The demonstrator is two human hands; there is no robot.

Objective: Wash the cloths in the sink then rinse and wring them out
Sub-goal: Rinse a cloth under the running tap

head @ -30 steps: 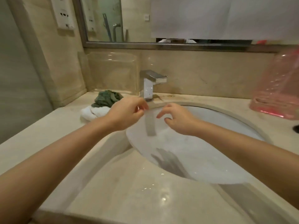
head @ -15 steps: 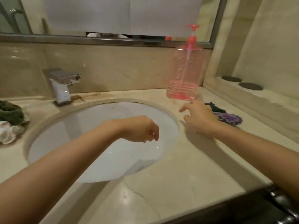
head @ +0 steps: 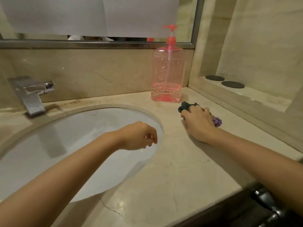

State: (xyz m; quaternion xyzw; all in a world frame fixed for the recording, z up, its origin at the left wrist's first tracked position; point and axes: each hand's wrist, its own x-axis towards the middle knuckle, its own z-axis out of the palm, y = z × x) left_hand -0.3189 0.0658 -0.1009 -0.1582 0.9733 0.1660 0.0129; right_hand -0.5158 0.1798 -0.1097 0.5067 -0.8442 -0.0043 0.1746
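Observation:
A dark grey cloth [head: 186, 106] and a purple cloth [head: 217, 121] lie bunched on the counter right of the white oval sink [head: 68, 128]. My right hand [head: 198, 124] lies over both cloths with its fingers curled down onto them, hiding most of each. My left hand [head: 139, 136] hangs over the sink's right side, fingers loosely curled, holding nothing. The basin holds no cloth.
A chrome tap [head: 32, 94] stands at the back left of the sink. A pink pump bottle [head: 167, 76] stands behind the cloths. A raised ledge with two dark round discs [head: 232, 84] runs along the right. The beige marble counter [head: 172, 177] ends at a dark front edge.
The view swung right, away from the green and white cloths by the tap. My right hand moved from above the sink onto the grey and purple cloths. My left hand stayed over the basin.

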